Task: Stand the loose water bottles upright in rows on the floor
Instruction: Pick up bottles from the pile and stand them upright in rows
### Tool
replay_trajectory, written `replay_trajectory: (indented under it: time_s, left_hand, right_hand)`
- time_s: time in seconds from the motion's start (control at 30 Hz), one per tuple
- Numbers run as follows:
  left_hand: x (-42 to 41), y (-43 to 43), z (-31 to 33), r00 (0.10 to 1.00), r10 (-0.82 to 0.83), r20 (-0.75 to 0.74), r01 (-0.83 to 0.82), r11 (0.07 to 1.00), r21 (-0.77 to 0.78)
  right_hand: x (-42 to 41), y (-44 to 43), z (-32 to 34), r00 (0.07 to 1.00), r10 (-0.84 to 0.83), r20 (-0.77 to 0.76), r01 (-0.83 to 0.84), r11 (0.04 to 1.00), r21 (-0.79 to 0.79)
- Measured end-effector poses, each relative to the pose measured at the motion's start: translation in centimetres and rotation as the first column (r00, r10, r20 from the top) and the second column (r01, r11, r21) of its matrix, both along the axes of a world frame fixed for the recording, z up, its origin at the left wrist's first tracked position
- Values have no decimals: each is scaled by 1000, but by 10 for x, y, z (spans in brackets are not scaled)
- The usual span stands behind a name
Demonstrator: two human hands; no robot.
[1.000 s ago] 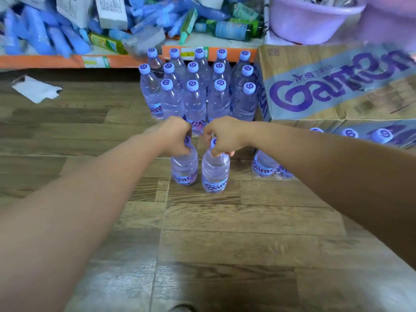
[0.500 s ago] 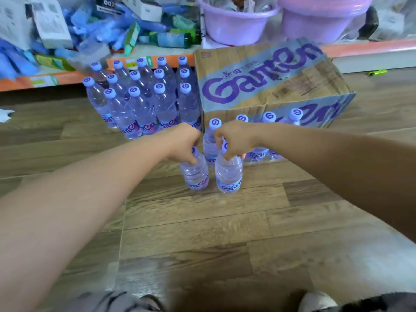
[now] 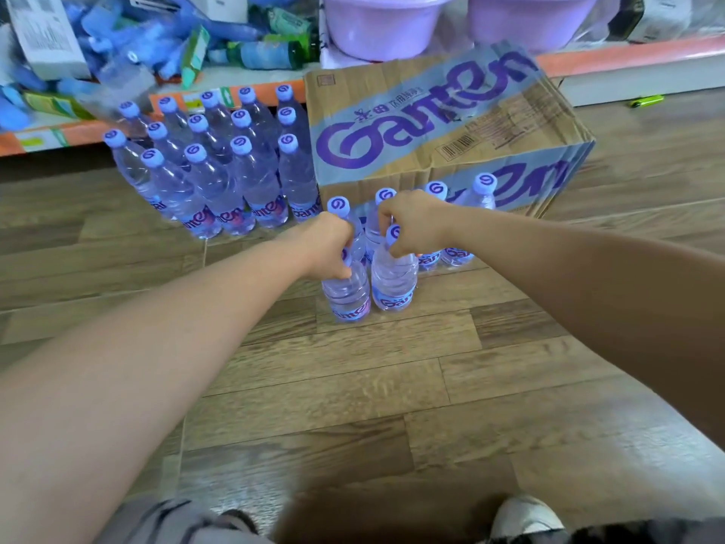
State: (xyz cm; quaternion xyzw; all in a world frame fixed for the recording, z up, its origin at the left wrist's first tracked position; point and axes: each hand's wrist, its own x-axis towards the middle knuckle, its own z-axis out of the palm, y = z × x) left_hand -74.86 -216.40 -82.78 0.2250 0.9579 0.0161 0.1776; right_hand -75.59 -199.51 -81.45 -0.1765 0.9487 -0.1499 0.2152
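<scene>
Bottle block (image 3: 219, 170): on floor (image 3: 353, 386), left of carton (image 3: 431, 131), before shelf (image 3: 39, 137);
Bottle row (image 3: 476, 198): along carton front;
Left bottle (image 3: 347, 296): just beside right bottle (image 3: 394, 284), both before the row.

"Ganten" printed on carton (image 3: 431, 123), on bottles (image 3: 394, 302).

I note the water bottles (image 3: 257, 186) as clear plastic, with lilac caps (image 3: 288, 142) each printed with a purple swirl, and pale blue labels (image 3: 394, 302) with purple lettering. Carton (image 3: 451, 123): brown cardboard, light blue diagonal band, large purple lettering. Floor (image 3: 353, 386): brown wood-grain planks. Basins (image 3: 384, 25): lilac. Shelf edge (image 3: 627, 53): orange. My shoe (image 3: 525, 512): white.
</scene>
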Motion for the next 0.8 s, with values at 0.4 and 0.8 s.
replay_trajectory:
  time_s: [0.4,0.8]
  left_hand:
    - [-4,0,-5,996,18,-83,-13,999,50]
    - [-1,-3,2,999,43,-11,-43,999,20]
  right_hand:
    - [0,3,-7,997,-48,-63,45,998,-46]
    - [1,-5,-15,998,-9,-67,12,999,53]
